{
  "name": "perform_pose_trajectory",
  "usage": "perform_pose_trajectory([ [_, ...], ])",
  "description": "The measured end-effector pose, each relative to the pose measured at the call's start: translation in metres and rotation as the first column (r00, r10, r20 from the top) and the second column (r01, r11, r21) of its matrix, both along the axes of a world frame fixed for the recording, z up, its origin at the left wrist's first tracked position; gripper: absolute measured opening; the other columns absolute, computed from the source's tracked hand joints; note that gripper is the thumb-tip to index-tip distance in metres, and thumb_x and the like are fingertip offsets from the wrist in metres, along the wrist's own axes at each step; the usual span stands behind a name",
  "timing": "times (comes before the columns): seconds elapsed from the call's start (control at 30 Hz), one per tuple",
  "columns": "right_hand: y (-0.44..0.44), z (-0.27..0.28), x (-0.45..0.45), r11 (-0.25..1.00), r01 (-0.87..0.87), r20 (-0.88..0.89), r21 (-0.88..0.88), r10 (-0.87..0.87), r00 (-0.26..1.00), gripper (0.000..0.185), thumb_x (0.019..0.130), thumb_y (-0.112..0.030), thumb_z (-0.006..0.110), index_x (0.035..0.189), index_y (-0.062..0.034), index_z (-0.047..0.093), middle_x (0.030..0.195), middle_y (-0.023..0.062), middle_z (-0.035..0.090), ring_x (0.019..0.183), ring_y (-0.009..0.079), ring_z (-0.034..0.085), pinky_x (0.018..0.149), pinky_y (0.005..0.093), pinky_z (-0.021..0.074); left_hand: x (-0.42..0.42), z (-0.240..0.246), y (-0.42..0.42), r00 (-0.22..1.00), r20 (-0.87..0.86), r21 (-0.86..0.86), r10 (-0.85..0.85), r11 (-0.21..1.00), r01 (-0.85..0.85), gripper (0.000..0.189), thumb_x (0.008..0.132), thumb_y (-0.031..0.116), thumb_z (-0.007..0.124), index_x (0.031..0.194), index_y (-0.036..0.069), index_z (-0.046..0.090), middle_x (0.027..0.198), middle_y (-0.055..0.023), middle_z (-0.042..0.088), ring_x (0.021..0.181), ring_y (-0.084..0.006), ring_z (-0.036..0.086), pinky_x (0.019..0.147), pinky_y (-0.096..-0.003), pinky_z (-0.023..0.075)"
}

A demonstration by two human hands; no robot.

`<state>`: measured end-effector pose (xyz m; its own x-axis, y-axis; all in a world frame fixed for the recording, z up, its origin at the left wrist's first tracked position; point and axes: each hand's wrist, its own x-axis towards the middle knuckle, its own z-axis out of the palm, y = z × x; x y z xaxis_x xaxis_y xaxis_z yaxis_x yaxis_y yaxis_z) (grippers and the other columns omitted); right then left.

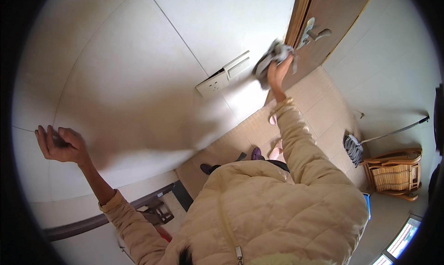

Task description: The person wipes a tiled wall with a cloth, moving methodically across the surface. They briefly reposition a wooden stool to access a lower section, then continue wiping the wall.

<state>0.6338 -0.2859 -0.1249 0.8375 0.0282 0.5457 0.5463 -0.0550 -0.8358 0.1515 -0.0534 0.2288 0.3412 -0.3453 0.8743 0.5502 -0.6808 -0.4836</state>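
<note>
A crumpled grey cloth (267, 65) is held in my right hand (278, 74), blurred by motion, in front of the light wall panels (156, 74) beside the wooden door frame (301, 11). Just left of it a white switch plate (238, 65) and a socket plate (212, 85) sit on the wall, both looking tilted, with a dark gap along their upper edge. My left hand (66, 145) is raised at the far left, fingers curled and apart, holding nothing; whether it touches the wall I cannot tell.
A brown door (333, 18) with a metal lever handle (321, 34) is at the upper right. Pink slippers (276, 150) lie on the tiled floor (312, 98) near my feet. A string mop (353, 149) and a folded wooden chair (393, 174) stand by the right wall. A dark-framed doorway (104, 218) is lower left.
</note>
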Motion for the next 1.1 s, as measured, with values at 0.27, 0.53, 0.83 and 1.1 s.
perform_pose_trajectory([
  [0.27,0.056,-0.036,-0.155,0.992,-0.096,-0.227,-0.085,0.075,0.971,0.069,0.078,-0.002,0.055,0.142,0.0057,0.031,0.139,0.0347,0.038,0.129,0.0512,0.036,0.112,0.051,0.0266,0.0,-0.005,0.002,1.0,0.011,-0.024,-0.014,1.0,0.014,0.029,0.099,0.015,0.053,0.111,-0.011,0.054,0.131,-0.0201,0.043,0.126,-0.0357,0.05,0.099,-0.043,0.0492],
  [0.53,0.043,-0.046,-0.145,0.978,-0.206,-0.245,-0.018,0.195,0.95,0.063,0.076,0.006,0.053,0.137,0.0014,0.039,0.132,0.0238,0.045,0.125,0.0392,0.042,0.112,0.044,0.0272,-0.002,0.002,0.001,0.995,0.001,0.052,0.101,0.994,-0.101,0.03,0.1,0.018,0.053,0.111,-0.01,0.055,0.13,-0.021,0.046,0.124,-0.0347,0.052,0.097,-0.043,0.0508],
  [0.83,0.019,-0.008,-0.024,0.985,0.119,-0.267,-0.123,-0.148,0.952,0.072,0.091,-0.02,0.05,0.149,0.0101,0.018,0.154,0.0335,0.021,0.143,0.0486,0.021,0.119,0.0464,0.0165,-0.002,0.003,-0.001,0.986,0.006,0.076,0.169,0.983,-0.169,0.03,0.1,0.019,0.053,0.11,-0.009,0.055,0.131,-0.0206,0.045,0.124,-0.035,0.051,0.098,-0.0447,0.0491],
  [1.1,0.045,-0.058,-0.179,0.936,-0.347,-0.253,0.051,0.349,0.902,0.066,0.077,-0.002,0.058,0.141,-0.0027,0.04,0.141,0.0256,0.041,0.136,0.0443,0.035,0.113,0.0458,0.0288,-0.001,-0.002,-0.002,1.0,0.013,-0.071,0.013,0.997,-0.012,0.027,0.099,0.013,0.053,0.114,-0.008,0.053,0.133,-0.0207,0.043,0.129,-0.0372,0.048,0.1,-0.0455,0.0484],
])
